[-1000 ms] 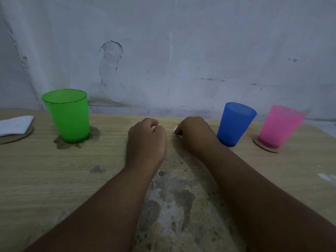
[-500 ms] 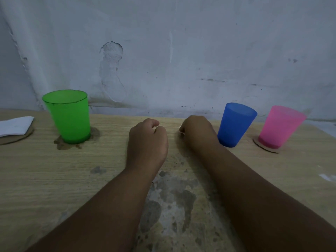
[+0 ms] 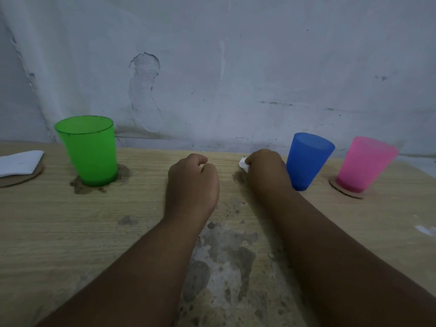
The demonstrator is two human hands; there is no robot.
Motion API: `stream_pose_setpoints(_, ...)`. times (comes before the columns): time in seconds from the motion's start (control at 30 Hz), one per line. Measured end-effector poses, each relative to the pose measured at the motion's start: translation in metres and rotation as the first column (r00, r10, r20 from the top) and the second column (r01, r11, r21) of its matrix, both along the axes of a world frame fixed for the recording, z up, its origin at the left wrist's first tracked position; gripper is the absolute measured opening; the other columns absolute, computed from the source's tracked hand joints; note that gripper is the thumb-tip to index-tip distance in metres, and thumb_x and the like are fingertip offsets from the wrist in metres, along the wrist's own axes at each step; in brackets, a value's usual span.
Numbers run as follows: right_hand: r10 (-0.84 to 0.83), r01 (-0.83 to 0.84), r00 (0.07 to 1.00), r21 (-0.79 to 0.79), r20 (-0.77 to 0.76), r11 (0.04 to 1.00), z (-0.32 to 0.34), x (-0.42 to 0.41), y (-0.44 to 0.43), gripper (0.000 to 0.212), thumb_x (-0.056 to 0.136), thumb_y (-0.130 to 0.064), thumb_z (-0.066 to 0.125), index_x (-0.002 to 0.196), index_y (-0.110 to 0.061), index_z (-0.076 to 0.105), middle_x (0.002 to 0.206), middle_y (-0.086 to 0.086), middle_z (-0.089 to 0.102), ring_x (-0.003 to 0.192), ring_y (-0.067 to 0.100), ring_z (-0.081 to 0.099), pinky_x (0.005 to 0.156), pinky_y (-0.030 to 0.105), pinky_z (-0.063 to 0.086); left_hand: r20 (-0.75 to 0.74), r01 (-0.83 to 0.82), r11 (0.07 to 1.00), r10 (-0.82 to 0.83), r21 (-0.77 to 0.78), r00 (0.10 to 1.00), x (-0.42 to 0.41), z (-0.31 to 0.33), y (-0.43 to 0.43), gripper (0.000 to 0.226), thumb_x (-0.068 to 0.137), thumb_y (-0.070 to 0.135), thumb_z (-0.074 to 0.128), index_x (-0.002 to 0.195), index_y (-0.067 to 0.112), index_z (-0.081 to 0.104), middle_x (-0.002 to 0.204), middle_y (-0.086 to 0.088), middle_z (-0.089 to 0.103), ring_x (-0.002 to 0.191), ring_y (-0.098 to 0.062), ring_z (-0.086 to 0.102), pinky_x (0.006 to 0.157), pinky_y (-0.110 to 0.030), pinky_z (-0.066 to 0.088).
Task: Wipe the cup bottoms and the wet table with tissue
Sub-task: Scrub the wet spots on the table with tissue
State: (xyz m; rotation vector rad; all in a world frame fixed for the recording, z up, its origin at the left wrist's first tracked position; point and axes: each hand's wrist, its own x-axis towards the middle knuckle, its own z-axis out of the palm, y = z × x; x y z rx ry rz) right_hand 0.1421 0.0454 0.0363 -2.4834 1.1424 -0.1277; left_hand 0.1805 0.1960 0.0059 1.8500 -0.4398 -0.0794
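- A moment ago the tissue (image 3: 243,163) was all but hidden in the right hand (image 3: 266,172); now a white corner pokes out on its left, over a damp smudge.
- Its fingers pinch that wad against the table (image 3: 47,232), just left of the blue cup (image 3: 308,161).
- The left hand (image 3: 192,185) has stayed a loose empty fist.
- Likely table wiping; the green cup (image 3: 88,151), far left, sits in a puddle, the pink cup (image 3: 364,165) far right.

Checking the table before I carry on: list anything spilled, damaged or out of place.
A dark wet ring spreads around the base of the green cup. A damp patch lies beside the right hand, which grips a tissue. The tabletop's surface is worn away in a mottled patch between the forearms.
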Motion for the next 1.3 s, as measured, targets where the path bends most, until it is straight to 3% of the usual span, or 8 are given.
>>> stream_pose_setpoints(0.13, 0.112, -0.115, 0.993, -0.224, -0.024, 0.968, -0.011, 0.006, 0.002, 0.026, 0.090, -0.015, 0.060, 0.113, -0.009, 0.070, 0.114, 0.008, 0.067, 0.097, 0.024, 0.061, 0.091, 0.038, 0.054, 0.014, -0.011, 1.000, 0.011, 0.004, 1.000, 0.001, -0.002, -0.001, 0.039, 0.091, 0.024, 0.050, 0.127, 0.022, 0.065, 0.129, -0.001, 0.062, 0.108, -0.019, 0.060, 0.093, -0.040, 0.052)
stream_pose_setpoints(0.27, 0.220, -0.190, 0.970, -0.237, 0.103, 0.953, -0.019, 0.004, 0.012, 0.023, 0.093, -0.013, 0.057, 0.105, -0.004, 0.074, 0.109, 0.011, 0.072, 0.097, 0.025, 0.066, 0.090, 0.039, 0.054, 0.028, -0.017, 1.000, 0.017, 0.013, 0.999, 0.001, -0.002, -0.001, 0.039, 0.092, 0.023, 0.050, 0.128, 0.021, 0.065, 0.129, -0.002, 0.063, 0.110, -0.019, 0.060, 0.094, -0.042, 0.053)
stream_pose_setpoints(0.37, 0.229, -0.208, 0.972, -0.250, 0.057, 0.945, -0.022, 0.003, 0.013, 0.024, 0.093, -0.016, 0.053, 0.091, -0.009, 0.076, 0.094, 0.008, 0.073, 0.080, 0.021, 0.065, 0.073, 0.029, 0.050, 0.029, -0.030, 1.000, 0.029, 0.008, 0.999, 0.002, -0.002, -0.001, 0.038, 0.093, 0.021, 0.049, 0.127, 0.019, 0.066, 0.129, -0.001, 0.063, 0.110, -0.017, 0.057, 0.094, -0.038, 0.050)
stream_pose_setpoints(0.6, 0.066, -0.064, 0.998, -0.288, -0.003, 0.955, -0.014, -0.007, 0.009, 0.035, 0.098, -0.025, 0.051, 0.065, -0.012, 0.051, 0.071, 0.004, 0.054, 0.065, 0.020, 0.052, 0.068, 0.032, 0.044, 0.036, -0.037, 0.999, 0.037, 0.005, 0.999, 0.000, 0.000, 0.000, 0.038, 0.095, 0.019, 0.047, 0.126, 0.016, 0.067, 0.129, -0.001, 0.064, 0.109, -0.017, 0.056, 0.088, -0.032, 0.044)
stream_pose_setpoints(0.83, -0.028, 0.036, 0.999, -0.336, 0.027, 0.941, -0.014, -0.029, 0.011, 0.014, 0.093, 0.000, 0.048, 0.085, -0.009, 0.055, 0.068, 0.002, 0.047, 0.071, 0.023, 0.055, 0.064, 0.035, 0.049, 0.036, -0.033, 0.999, 0.033, 0.012, 0.999, 0.000, -0.001, 0.000, 0.037, 0.094, 0.019, 0.047, 0.125, 0.016, 0.067, 0.129, -0.002, 0.064, 0.109, -0.016, 0.056, 0.088, -0.031, 0.043)
stream_pose_setpoints(0.97, 0.034, 0.008, 0.993, -0.345, 0.116, 0.938, -0.013, -0.028, 0.006, 0.018, 0.090, -0.003, 0.051, 0.074, -0.010, 0.056, 0.074, 0.005, 0.056, 0.069, 0.021, 0.058, 0.065, 0.035, 0.051, 0.032, -0.026, 1.000, 0.026, 0.012, 0.999, 0.000, 0.000, -0.001, 0.037, 0.093, 0.020, 0.049, 0.125, 0.017, 0.068, 0.127, -0.001, 0.065, 0.109, -0.017, 0.059, 0.087, -0.032, 0.045)
stream_pose_setpoints(1.1, 0.094, -0.092, 0.996, -0.263, -0.005, 0.960, -0.015, -0.015, 0.005, 0.015, 0.089, -0.006, 0.054, 0.086, -0.011, 0.068, 0.082, 0.006, 0.065, 0.077, 0.023, 0.063, 0.063, 0.031, 0.046, 0.033, -0.031, 0.999, 0.031, 0.012, 0.999, -0.002, 0.001, 0.000, 0.037, 0.094, 0.020, 0.047, 0.126, 0.016, 0.067, 0.128, -0.001, 0.064, 0.109, -0.017, 0.057, 0.089, -0.033, 0.047)
stream_pose_setpoints(1.3, 0.006, -0.002, 1.000, -0.413, 0.009, 0.911, -0.023, -0.029, 0.000, 0.017, 0.095, -0.010, 0.051, 0.086, -0.010, 0.065, 0.070, 0.003, 0.057, 0.064, 0.021, 0.058, 0.058, 0.033, 0.049, 0.031, -0.027, 1.000, 0.027, 0.007, 0.999, -0.001, 0.001, 0.000, 0.037, 0.095, 0.019, 0.046, 0.125, 0.015, 0.067, 0.127, -0.001, 0.065, 0.103, -0.014, 0.055, 0.083, -0.029, 0.041)
